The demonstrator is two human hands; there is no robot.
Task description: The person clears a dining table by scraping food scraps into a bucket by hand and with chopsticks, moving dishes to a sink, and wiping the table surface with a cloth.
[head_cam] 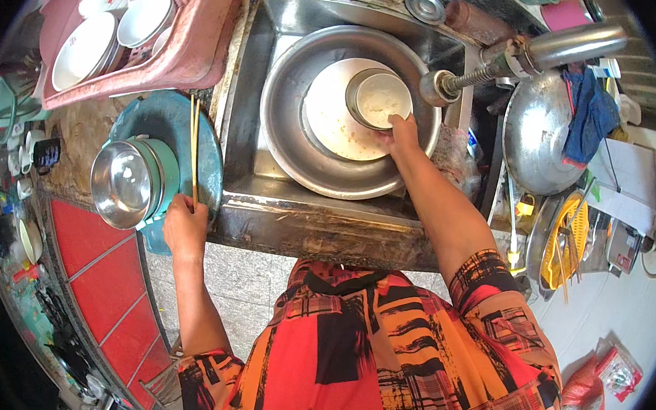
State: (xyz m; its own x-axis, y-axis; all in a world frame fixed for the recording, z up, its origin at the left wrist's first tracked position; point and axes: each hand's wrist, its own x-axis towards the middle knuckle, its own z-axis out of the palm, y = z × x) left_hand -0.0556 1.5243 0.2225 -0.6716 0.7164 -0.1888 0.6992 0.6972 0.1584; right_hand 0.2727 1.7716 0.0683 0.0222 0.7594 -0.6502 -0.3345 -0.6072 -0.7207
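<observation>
My left hand is closed around a pair of wooden chopsticks, held upright over the counter left of the sink. My right hand grips the near edge of a small round metal bowl, its thumb at the rim. Pale residue or liquid covers the bowl's inside. Under it is a wider white dish with small food bits near its lower edge; I cannot tell whether the two touch. The white dish lies in a large stainless-steel basin, which stands in the steel sink.
A shiny steel bowl and a green container stand by a blue round tray. White bowls fill a pink tub. The faucet reaches in from the right, near a wok and yellow basket.
</observation>
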